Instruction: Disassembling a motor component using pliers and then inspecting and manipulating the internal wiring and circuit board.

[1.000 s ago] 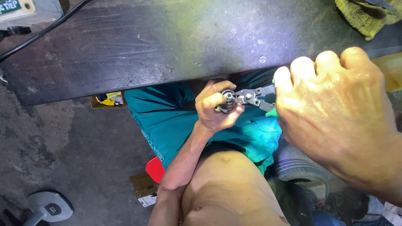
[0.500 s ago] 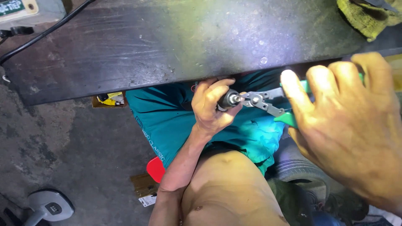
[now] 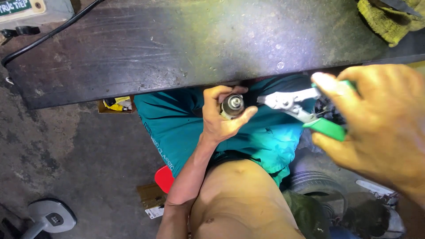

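The left hand [image 3: 223,117] is wrapped tight around a small round metal part [image 3: 233,106]. The part is shiny at its end and looks a bit like a short fat tube. It sits just below the front edge of the dark workbench [image 3: 177,48], over the person's lap, and the thumb and fingers curl around its sides. The right hand [image 3: 376,119] is big and close to the camera, and it grips a pair of pliers [image 3: 305,113] by their green handles. The silver nose of the pliers points toward the metal part and stops just beside it, not touching it. The pliers are also just below the edge of the workbench, to the right of the metal part. Under both hands are teal shorts [image 3: 199,128]. On the workbench, a yellow-green rag [image 3: 385,24] lies at the far right corner and a black cable [image 3: 48,37] runs across the far left corner. Below the workbench, on the grey floor, a small yellow thing [image 3: 117,104] lies near the bench edge on the left. A bit of red [image 3: 164,178] shows beside the left arm, farther from the bench. A grey round thing [image 3: 51,216] sits far from the bench, low on the left.
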